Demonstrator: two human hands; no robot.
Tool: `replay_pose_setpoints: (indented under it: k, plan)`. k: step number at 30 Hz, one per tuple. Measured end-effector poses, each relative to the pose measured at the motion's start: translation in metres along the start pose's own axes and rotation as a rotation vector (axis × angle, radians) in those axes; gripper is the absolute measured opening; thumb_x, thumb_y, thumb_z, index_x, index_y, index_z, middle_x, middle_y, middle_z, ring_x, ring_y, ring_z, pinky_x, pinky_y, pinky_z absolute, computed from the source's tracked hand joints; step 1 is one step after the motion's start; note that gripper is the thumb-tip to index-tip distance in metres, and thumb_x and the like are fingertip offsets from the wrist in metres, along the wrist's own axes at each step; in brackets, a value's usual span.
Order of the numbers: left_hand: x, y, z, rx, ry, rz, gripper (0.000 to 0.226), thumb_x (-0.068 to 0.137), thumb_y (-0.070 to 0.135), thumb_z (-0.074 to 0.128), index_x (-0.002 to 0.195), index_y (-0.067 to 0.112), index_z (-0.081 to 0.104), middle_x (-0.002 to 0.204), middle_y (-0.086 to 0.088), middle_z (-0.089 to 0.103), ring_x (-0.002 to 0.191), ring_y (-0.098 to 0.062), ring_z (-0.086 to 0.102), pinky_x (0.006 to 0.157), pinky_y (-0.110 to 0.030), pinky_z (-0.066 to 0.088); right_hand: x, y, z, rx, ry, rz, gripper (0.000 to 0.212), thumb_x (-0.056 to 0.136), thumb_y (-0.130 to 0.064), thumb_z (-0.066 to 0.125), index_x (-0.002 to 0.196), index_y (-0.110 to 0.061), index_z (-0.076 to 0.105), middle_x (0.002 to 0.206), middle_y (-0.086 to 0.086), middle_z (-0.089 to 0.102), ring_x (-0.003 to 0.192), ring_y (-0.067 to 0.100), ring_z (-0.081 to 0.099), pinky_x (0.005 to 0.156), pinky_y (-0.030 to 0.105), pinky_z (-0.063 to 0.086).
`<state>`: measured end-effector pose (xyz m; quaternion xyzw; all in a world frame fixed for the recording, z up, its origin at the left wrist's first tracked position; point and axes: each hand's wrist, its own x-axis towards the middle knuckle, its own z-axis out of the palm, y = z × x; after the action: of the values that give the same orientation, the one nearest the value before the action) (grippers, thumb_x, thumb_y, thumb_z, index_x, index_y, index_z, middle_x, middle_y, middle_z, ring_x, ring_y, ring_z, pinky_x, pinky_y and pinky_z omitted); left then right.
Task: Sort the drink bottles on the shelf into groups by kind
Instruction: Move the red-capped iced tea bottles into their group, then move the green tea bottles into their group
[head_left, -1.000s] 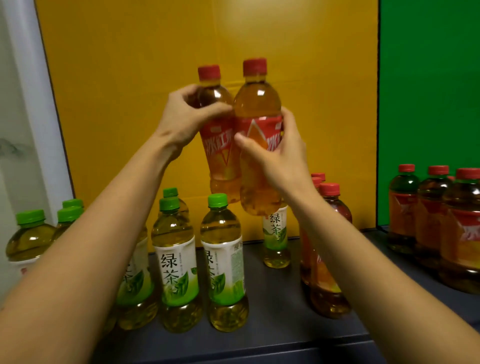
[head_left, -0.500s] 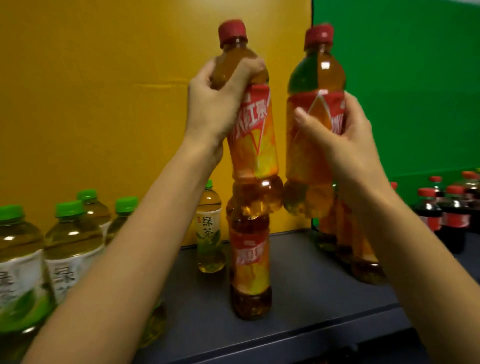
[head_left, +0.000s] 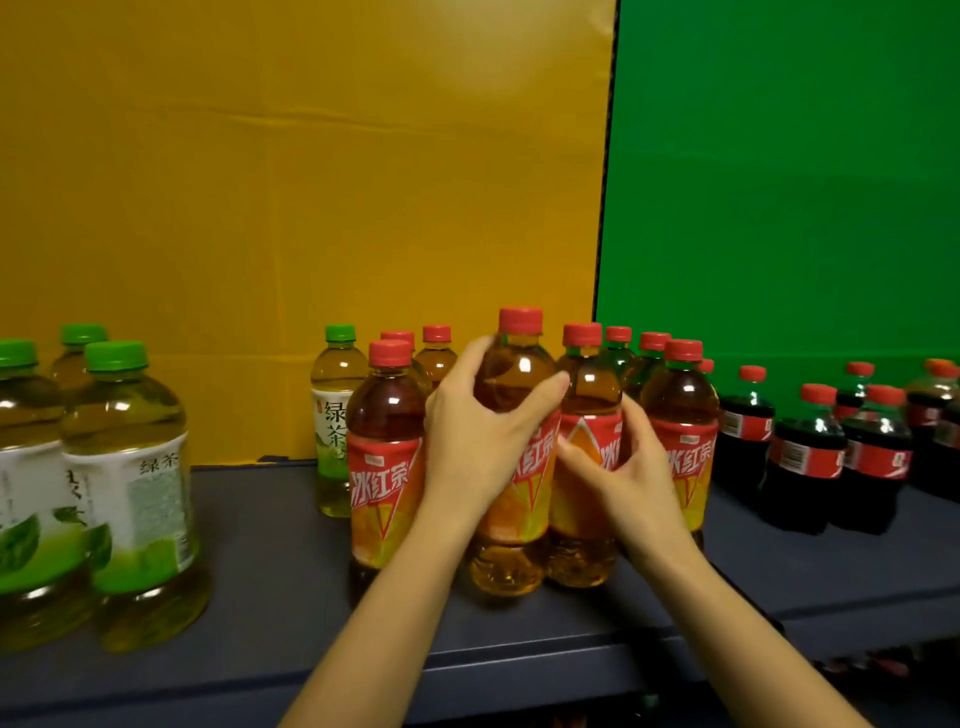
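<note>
Iced tea bottle (head_left: 511, 379), red-capped, is gripped at its shoulder by the left hand (head_left: 483, 441); the right hand (head_left: 634, 478) curls round a 2nd iced tea bottle (head_left: 592, 387) touching it. Both are upright, down at the shelf (head_left: 270, 571) among matching bottles (head_left: 384, 415).

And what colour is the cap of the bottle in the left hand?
Red: the cap shows best in the head view.

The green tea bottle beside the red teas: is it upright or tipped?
Upright: the green tea bottle stands on the shelf, with its cap on top.
</note>
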<state>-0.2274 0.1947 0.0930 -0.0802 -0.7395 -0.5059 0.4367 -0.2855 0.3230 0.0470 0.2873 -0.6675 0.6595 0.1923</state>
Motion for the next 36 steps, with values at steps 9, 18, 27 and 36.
replay_pose_setpoints:
  k: [9, 18, 27, 36]
  plan:
    - [-0.006, -0.042, 0.027, 0.09, 0.109, -0.085, 0.061, 0.076, 0.044, 0.067, 0.127, 0.023, 0.041, 0.117, 0.002, 0.058, 0.11, -0.013, 0.055, 0.093, -0.036, 0.05, 0.008, 0.03, 0.008, -0.016, -0.051, -0.007, 0.069, 0.079, -0.032, 0.066, 0.138, -0.03, 0.03, 0.126, -0.015, 0.052, 0.112, -0.004, 0.053, 0.092, 0.017, 0.045]
    - [-0.017, -0.044, 0.032, 0.278, 0.109, 0.002, 0.074, 0.089, 0.042, 0.05, 0.146, 0.027, 0.006, 0.155, 0.009, 0.011, 0.139, 0.004, 0.008, 0.11, -0.01, 0.013, 0.009, 0.033, 0.01, -0.146, -0.029, -0.071, 0.083, 0.082, -0.028, 0.064, 0.146, -0.021, 0.013, 0.149, -0.003, 0.03, 0.135, 0.009, 0.032, 0.11, 0.029, 0.032]
    - [-0.074, -0.02, -0.02, 0.341, 0.187, 0.242, 0.018, 0.087, 0.031, 0.054, 0.1, 0.028, 0.065, 0.1, 0.017, 0.065, 0.095, 0.003, 0.06, 0.079, -0.019, 0.051, -0.02, -0.029, 0.019, -0.062, 0.064, -0.436, 0.037, 0.083, -0.029, 0.054, 0.119, -0.029, 0.048, 0.12, -0.008, 0.05, 0.118, 0.012, 0.049, 0.1, 0.03, 0.042]
    - [-0.089, -0.054, -0.169, 0.589, 0.67, 0.079, 0.046, 0.077, 0.033, 0.054, 0.115, 0.008, 0.047, 0.113, -0.002, 0.042, 0.106, -0.024, 0.045, 0.09, -0.039, 0.043, -0.071, -0.072, 0.135, 0.095, -0.265, -0.409, 0.023, 0.088, -0.009, 0.052, 0.105, -0.022, 0.06, 0.102, -0.013, 0.06, 0.103, 0.006, 0.058, 0.084, 0.012, 0.043]
